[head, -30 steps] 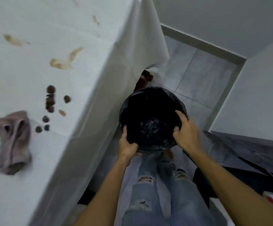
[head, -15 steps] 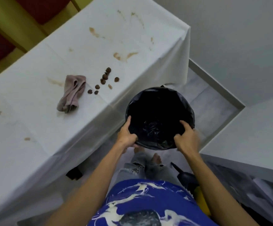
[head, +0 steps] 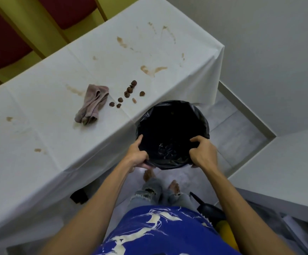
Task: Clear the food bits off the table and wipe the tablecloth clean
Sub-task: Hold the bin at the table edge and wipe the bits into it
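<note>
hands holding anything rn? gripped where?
Yes: both the left hand and the right hand grip the bin by the near rim of its black liner.

Single head-worn view, looking steeply down from standing height; taking in the surface [head: 39,100] at left, tiled floor [head: 237,129] at right, wearer's forearms reaching forward from below.

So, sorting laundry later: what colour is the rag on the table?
The rag is dusty pink, seen in the head view.
</note>
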